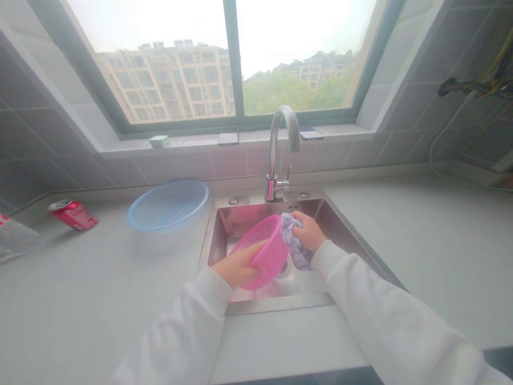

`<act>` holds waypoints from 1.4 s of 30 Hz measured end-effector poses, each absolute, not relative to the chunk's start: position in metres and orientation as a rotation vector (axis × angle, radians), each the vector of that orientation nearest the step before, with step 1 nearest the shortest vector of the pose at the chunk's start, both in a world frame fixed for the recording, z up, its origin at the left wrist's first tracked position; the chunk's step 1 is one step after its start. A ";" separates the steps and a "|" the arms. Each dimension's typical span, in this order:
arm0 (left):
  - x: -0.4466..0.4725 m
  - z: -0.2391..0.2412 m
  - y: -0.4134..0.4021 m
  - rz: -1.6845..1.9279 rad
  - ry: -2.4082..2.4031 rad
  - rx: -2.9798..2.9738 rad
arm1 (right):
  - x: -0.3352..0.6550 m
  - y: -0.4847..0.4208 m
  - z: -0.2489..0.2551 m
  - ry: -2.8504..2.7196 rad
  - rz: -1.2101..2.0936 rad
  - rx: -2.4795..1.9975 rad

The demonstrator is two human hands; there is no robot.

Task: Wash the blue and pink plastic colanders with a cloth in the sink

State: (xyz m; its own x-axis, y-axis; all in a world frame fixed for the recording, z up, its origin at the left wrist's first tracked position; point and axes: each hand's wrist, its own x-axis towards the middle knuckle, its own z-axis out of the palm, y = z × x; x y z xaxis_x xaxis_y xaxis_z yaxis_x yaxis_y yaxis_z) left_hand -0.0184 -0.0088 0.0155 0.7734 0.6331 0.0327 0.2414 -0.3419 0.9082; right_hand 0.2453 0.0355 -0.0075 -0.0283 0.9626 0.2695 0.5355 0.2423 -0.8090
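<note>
Over the steel sink (280,305), a pink plastic basket (267,262) with a perforated wall is held tilted on its side. My left hand (240,264) grips its near left part, thumb on the inside and fingers underneath. A crumpled pale purple cloth (294,243) is bunched in my right hand (309,231), whose fingers are closed round it. The cloth touches the basket's right rim and hangs down into the sink. The drain is partly hidden behind the basket.
A chrome faucet (273,155) stands behind the sink. On the left counter are a light blue basket (170,206), a red can (76,215) and a clear plastic bag (16,238). Along the windowsill lie phone-like flat objects (228,138) and a small green box (159,141).
</note>
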 end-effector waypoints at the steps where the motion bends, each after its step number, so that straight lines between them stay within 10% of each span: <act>1: -0.018 0.014 -0.008 0.485 0.631 1.878 | 0.244 0.035 -0.007 -1.699 0.633 -1.403; 27: -0.008 0.005 -0.011 0.717 0.765 1.287 | 0.235 0.027 0.001 -1.536 0.659 -1.312; 42: -0.008 0.006 -0.010 0.586 0.976 1.953 | 0.230 0.018 0.007 -1.643 0.527 -1.241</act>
State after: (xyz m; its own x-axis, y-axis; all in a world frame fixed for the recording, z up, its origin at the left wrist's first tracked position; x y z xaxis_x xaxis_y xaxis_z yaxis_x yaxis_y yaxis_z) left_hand -0.0077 -0.0101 0.0061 0.5850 0.8103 0.0337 0.4104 -0.3317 0.8494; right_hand 0.2296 0.0180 0.0067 -0.0059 0.8999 0.4361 0.4781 0.3856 -0.7891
